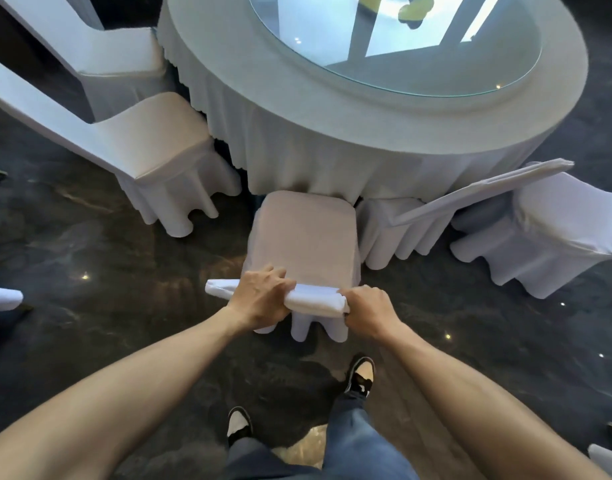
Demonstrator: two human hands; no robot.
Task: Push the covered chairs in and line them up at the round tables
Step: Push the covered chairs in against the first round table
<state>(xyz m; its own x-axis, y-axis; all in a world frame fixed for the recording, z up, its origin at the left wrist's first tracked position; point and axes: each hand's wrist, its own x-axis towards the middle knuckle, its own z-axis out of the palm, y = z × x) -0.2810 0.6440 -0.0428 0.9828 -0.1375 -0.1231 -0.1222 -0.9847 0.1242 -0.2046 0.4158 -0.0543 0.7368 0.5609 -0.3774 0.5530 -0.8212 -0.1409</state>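
A white-covered chair (302, 233) stands right in front of me, its seat's far edge touching the skirt of the round table (366, 133). I look down on the top of its backrest. My left hand (259, 297) grips the backrest top left of its middle, fingers curled over the far side. My right hand (370, 310) grips the right end of the same top edge. The table has a white cloth and a glass turntable (394, 39) in the middle.
Two covered chairs (152, 140) (117, 60) stand at the left of the table, angled towards it. To the right are two more, one (418, 216) tucked close and one (557, 233) further out. Dark marbled floor (90, 254) surrounds them. My shoes (360, 375) are just behind the chair.
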